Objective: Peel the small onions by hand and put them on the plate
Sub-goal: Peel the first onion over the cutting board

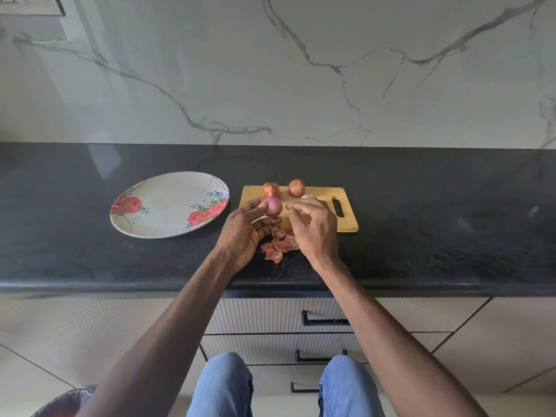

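Black table carries an empty plate. Left hand holds one peeled onion; right hand hangs loose beside. Two unpeeled onions wait on the board.

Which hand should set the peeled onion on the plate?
Left. The left hand already holds the peeled onion, and the plate lies on its side. The right hand holds no onion and would probably have to cross over.
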